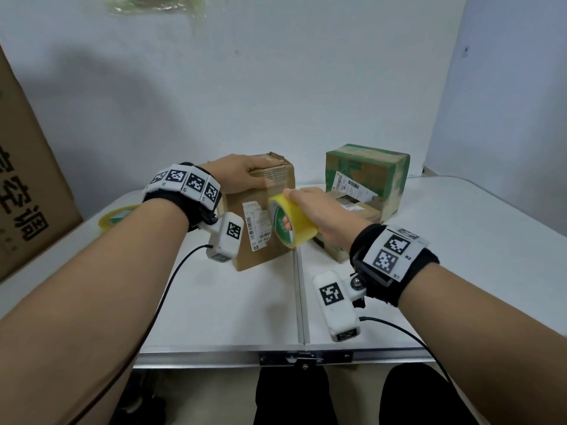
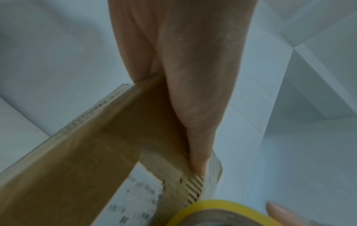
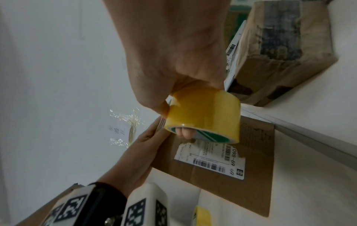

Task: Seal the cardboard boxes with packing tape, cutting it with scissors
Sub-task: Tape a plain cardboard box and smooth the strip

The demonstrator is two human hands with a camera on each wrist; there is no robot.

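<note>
While the left hand (image 1: 236, 174) lay flat along the top of the brown cardboard box (image 1: 260, 222), fingers straight and pressing down, the box was kept steady on the white folding table (image 1: 460, 240), and probably its top flaps were kept closed for taping. Just in front of that pressing palm, the right hand (image 1: 319, 210) grasped the yellow packing tape roll (image 1: 291, 222), one finger through the green-printed core and the rest curled over the rim. It held the roll against the box's upper front edge, a placement that looked meant for drawing a strip over the top seam. Whether a free tape end was already stuck to the box could not be told. Below the roll, a white shipping label (image 1: 257, 225) covered part of the box's near face.

Beyond the right hand's knuckles stood a green-taped box (image 1: 368, 176) and a low flat carton (image 1: 359, 210), close enough to crowd a pull to that side. Behind the left forearm a second yellow tape roll (image 1: 115, 217) rested on the table, with a large printed carton (image 1: 27, 194) further out. No scissors were visible, so the cut would need them found first.
</note>
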